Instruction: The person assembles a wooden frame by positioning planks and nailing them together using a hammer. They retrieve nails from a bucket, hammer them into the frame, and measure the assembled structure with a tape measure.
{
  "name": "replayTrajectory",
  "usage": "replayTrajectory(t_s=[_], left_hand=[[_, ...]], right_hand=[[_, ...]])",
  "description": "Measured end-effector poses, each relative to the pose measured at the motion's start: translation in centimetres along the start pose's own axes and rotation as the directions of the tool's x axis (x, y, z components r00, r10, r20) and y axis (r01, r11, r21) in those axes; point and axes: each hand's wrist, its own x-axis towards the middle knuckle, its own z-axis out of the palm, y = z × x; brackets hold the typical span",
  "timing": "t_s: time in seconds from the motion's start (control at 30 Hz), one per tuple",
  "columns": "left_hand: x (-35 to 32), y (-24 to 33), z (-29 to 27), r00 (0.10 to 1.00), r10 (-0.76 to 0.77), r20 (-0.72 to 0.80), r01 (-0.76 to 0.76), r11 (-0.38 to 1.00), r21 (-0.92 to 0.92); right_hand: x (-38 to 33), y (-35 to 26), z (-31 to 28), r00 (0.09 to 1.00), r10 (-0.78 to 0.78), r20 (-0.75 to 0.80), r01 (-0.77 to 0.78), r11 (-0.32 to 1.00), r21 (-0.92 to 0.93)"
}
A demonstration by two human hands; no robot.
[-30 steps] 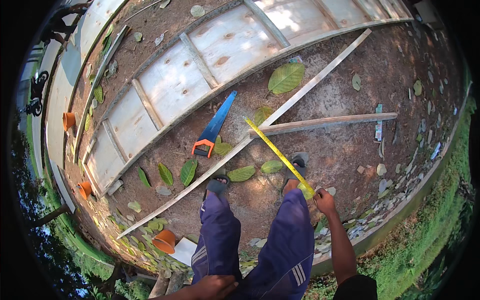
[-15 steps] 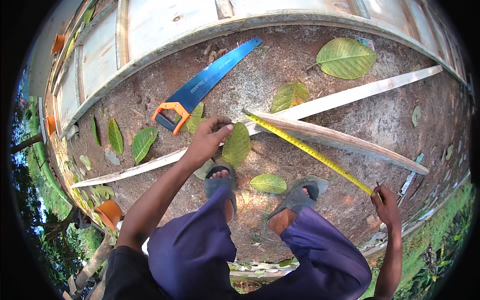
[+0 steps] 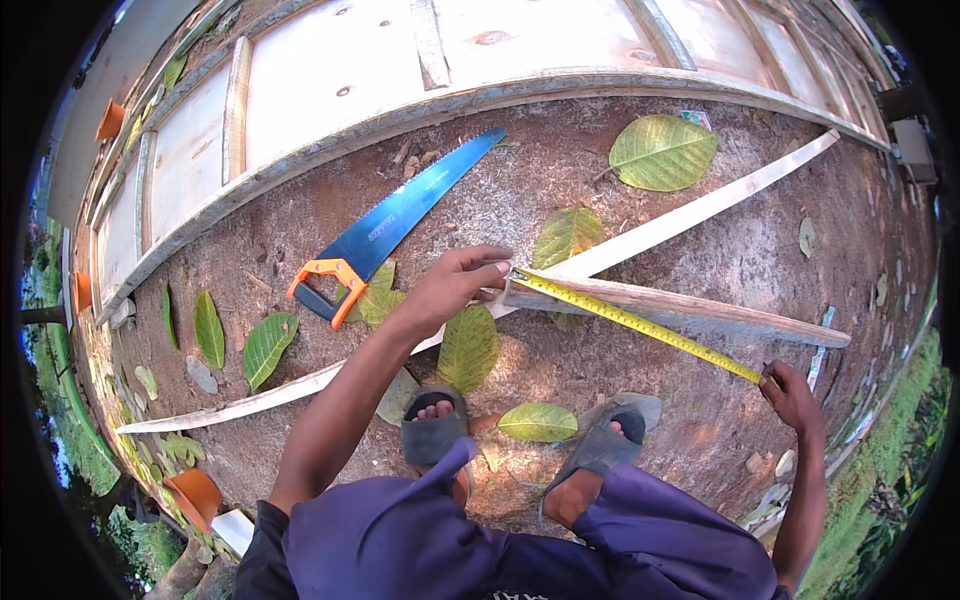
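Observation:
A yellow tape measure (image 3: pixel 640 325) is stretched along a rough wooden board (image 3: pixel 700 312) lying on the ground. My left hand (image 3: pixel 462 288) is closed at the board's left end, its fingertips pinching the tape's end there. At the board's other end, my right hand (image 3: pixel 793 396) grips the tape; its case is hidden in or behind the hand. Under the board's left end runs a long pale wooden strip (image 3: pixel 710 212), crossing the ground diagonally. Up and to the left of my left hand lies a handsaw (image 3: pixel 400 225) with a blue blade and an orange and black handle.
A framed wooden panel (image 3: pixel 330 130) spans the far side. Large leaves (image 3: pixel 663 153) are scattered over the dirt, one green leaf (image 3: pixel 538 422) between my sandalled feet. An orange pot (image 3: pixel 195 497) stands at the lower left. Grass borders the right.
My left hand has moved right onto the tape's end, which now rests against the board's left end. My right hand has shifted slightly right, and the tape lies closer along the board.

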Motion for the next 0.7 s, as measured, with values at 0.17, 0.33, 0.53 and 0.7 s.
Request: replayTrajectory(t_s=[0.17,0.33,0.53,0.7], left_hand=[[0.6,-0.1,1.2,0.999,0.031,0.019,-0.032,0.997,0.065],[1.3,-1.1,1.3,0.995,0.094,-0.026,-0.092,0.992,0.092],[-0.2,-0.7,-4.0,0.96,0.217,-0.179,-0.203,0.975,0.093],[-5.0,1.1,-13.8,0.918,0.257,-0.302,-0.231,0.966,0.12]], right_hand=[[0.9,0.5,-0.2,0.998,-0.07,-0.009,0.069,0.997,-0.038],[2.7,0.4,0.3,0.996,-0.078,-0.04,0.076,0.996,-0.05],[4.3,-5.5,0.6,0.991,-0.135,-0.026,0.135,0.99,0.027],[7.9,-14.6,2.8,0.928,-0.355,-0.115,0.353,0.935,-0.036]])
